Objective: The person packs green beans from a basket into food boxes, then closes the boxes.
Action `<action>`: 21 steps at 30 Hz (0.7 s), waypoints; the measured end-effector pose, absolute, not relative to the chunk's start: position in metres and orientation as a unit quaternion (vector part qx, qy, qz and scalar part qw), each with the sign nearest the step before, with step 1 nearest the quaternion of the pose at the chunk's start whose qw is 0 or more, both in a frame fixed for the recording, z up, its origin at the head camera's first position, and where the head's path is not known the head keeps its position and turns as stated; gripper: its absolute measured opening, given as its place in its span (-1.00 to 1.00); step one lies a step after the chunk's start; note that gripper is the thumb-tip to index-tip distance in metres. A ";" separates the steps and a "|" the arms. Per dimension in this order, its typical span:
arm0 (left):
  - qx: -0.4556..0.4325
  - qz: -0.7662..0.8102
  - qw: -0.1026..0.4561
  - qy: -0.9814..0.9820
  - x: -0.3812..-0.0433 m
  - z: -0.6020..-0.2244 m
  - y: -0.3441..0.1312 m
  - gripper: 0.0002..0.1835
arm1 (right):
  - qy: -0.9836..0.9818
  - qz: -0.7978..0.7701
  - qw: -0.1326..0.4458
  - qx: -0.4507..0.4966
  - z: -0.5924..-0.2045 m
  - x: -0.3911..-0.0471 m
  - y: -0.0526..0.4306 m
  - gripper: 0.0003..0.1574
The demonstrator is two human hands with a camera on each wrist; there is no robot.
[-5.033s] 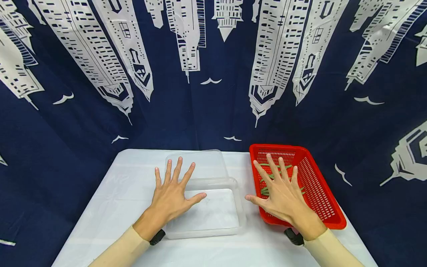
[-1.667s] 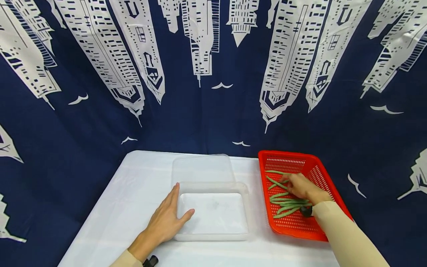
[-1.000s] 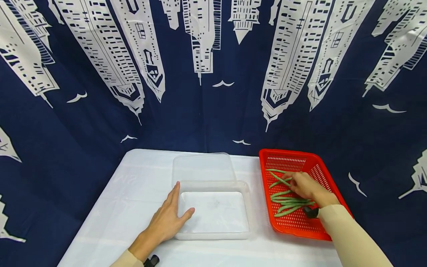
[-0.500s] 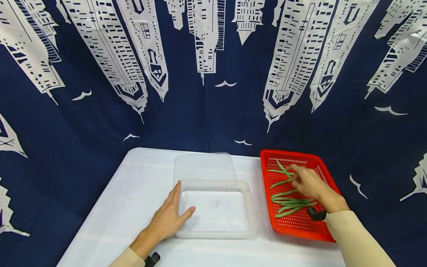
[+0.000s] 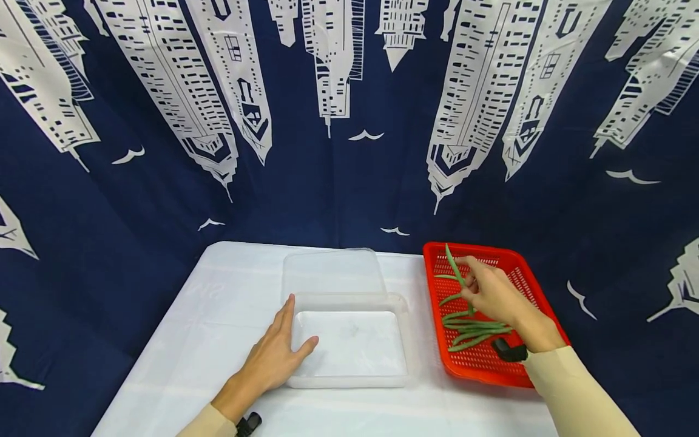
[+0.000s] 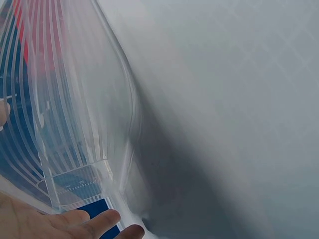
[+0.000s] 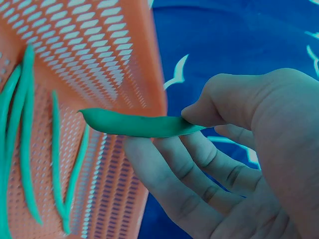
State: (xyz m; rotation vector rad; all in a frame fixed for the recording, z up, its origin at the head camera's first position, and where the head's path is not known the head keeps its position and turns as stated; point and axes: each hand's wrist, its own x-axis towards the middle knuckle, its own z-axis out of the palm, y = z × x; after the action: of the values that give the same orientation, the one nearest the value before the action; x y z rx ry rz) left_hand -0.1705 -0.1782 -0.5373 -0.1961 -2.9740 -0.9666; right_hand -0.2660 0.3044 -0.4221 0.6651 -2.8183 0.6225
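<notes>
In the head view my right hand (image 5: 494, 294) pinches one green bean (image 5: 454, 265) between thumb and fingers, holding it tilted upward over the red basket (image 5: 464, 379). The right wrist view shows this green bean (image 7: 144, 125) lying across the fingers under the thumb. More green beans (image 5: 475, 331) lie in the basket below. My left hand (image 5: 267, 352) rests at the left side of a clear plastic container (image 5: 349, 382), fingers straight, thumb reaching over its rim. In the left wrist view the fingers (image 6: 94, 224) lie against the container's ribbed wall (image 6: 75, 124).
A clear flat lid (image 5: 333, 270) lies behind the container on the white table (image 5: 218, 303). A dark blue cloth (image 5: 327, 194) printed with white buildings hangs behind the table. The basket stands at the table's right side.
My right hand has gone from spread above the basket to reaching in, and has lifted a green bean, turning it upright. My left hand has settled at the container's side.
</notes>
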 end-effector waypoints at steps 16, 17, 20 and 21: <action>-0.063 -0.308 0.005 -0.949 -0.172 -0.538 -0.179 0.20 | -0.925 0.233 0.113 0.277 -0.408 -0.250 0.248 -0.27; -0.064 -0.309 0.004 -0.949 -0.172 -0.538 -0.179 0.20 | -0.924 0.234 0.113 0.281 -0.408 -0.249 0.244 -0.27; -0.065 -0.310 0.004 -0.949 -0.171 -0.538 -0.178 0.20 | -0.922 0.234 0.105 0.289 -0.409 -0.248 0.236 -0.27; -0.065 -0.310 0.004 -0.949 -0.171 -0.538 -0.178 0.20 | -0.922 0.234 0.102 0.292 -0.410 -0.248 0.233 -0.27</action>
State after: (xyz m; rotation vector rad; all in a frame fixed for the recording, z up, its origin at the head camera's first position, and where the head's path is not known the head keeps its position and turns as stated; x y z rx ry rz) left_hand -0.1713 -0.1783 -0.5383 -0.2048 -2.9723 -0.9704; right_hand -0.2478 0.2327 -0.4096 0.8613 -2.7229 0.6904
